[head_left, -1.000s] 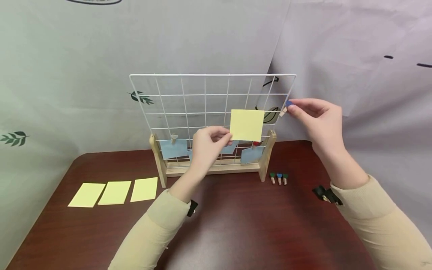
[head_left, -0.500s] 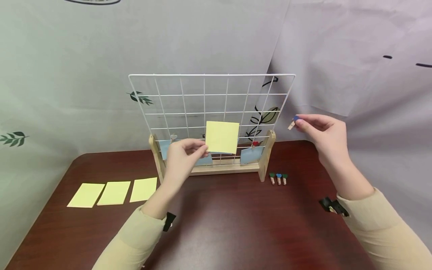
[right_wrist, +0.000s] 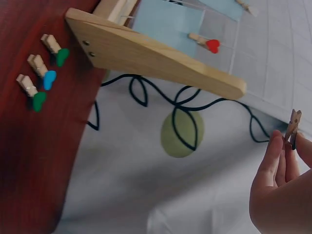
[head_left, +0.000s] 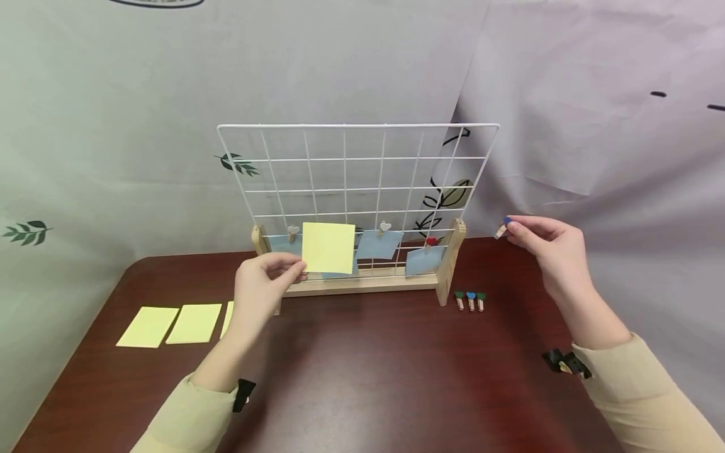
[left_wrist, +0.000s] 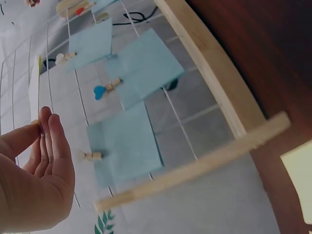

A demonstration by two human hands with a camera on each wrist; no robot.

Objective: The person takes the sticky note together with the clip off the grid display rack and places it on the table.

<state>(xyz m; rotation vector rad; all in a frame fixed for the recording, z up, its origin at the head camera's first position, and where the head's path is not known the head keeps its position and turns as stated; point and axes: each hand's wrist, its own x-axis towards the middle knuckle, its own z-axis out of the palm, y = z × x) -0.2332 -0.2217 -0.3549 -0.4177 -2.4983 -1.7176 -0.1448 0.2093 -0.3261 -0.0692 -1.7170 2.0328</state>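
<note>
Yellow square paper note (head_left: 328, 247) pinched in left hand (head_left: 262, 286) fingers, frame centre; right hand (head_left: 548, 246) fingers pinch small blue-headed wooden clothespin (head_left: 502, 229). Next: align both on white wire grid (head_left: 357, 173).

**Around the Grid Stand**

We see a white wire grid (head_left: 358, 170) standing upright in a wooden base (head_left: 362, 284) on a dark red-brown table (head_left: 362, 377). Along its lowest row hang blue paper squares (head_left: 378, 244), each pinned by a small heart-topped peg. Two yellow notes (head_left: 170, 325) lie flat at the table's left, with a third partly hidden. Three little pegs (head_left: 470, 300), green, blue and green, lie side by side just right of the base. Leaf-printed cloth (head_left: 113, 126) hangs behind.
</note>
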